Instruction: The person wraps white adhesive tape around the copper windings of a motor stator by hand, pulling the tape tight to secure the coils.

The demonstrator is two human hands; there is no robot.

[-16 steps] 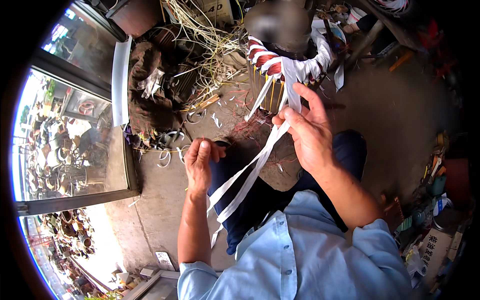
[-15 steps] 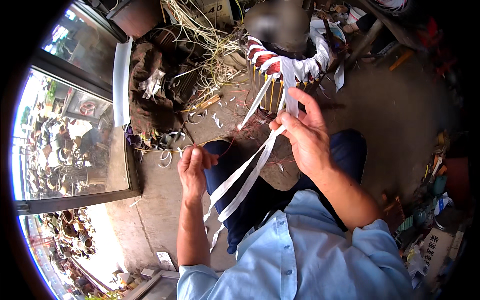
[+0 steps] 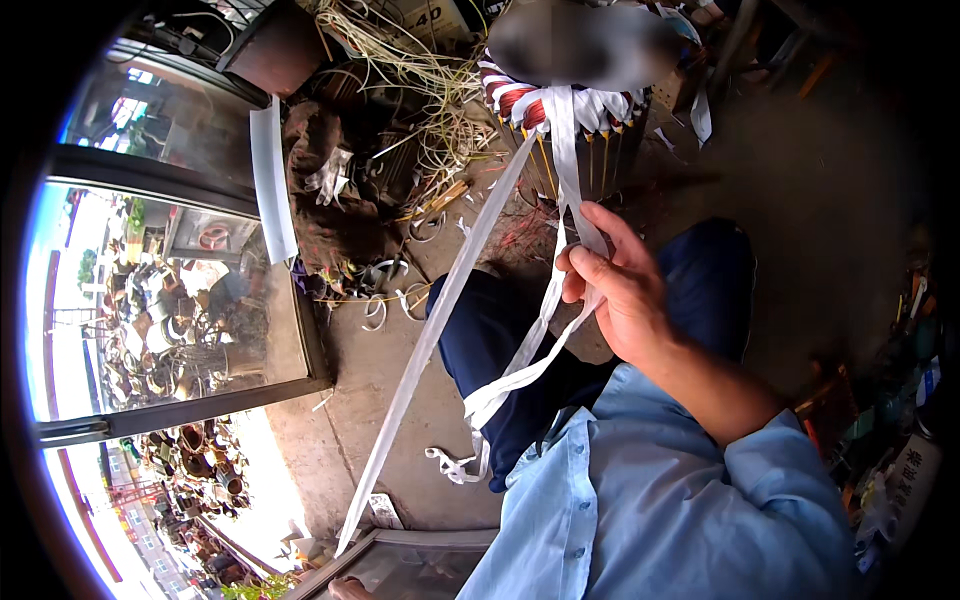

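My right hand (image 3: 620,285) pinches white tape between thumb and fingers in front of my knees. The white tape (image 3: 566,150) runs up from it to a ring of coiled red-brown wire (image 3: 515,98), partly wrapped in white, which looks like a motor winding. Below the hand, loose tape (image 3: 490,400) hangs in folds over my leg. A second, straight white strip (image 3: 430,335) slants from the ring down to the lower left. Only a sliver of my left hand (image 3: 348,588) shows at the lower edge, its fingers mostly hidden. A blurred patch covers the ring's top.
Tangled pale strands (image 3: 425,75) lie beyond a dark brown cloth heap (image 3: 325,200) at the left. A glass door (image 3: 200,320) stands further left. Pale curls (image 3: 375,310) and scraps litter the floor. Assorted items crowd the right edge, with a pale box (image 3: 915,470).
My left hand has dropped from beside my knee to the lower edge. The second strip now stretches far down left. My right hand still pinches the tape.
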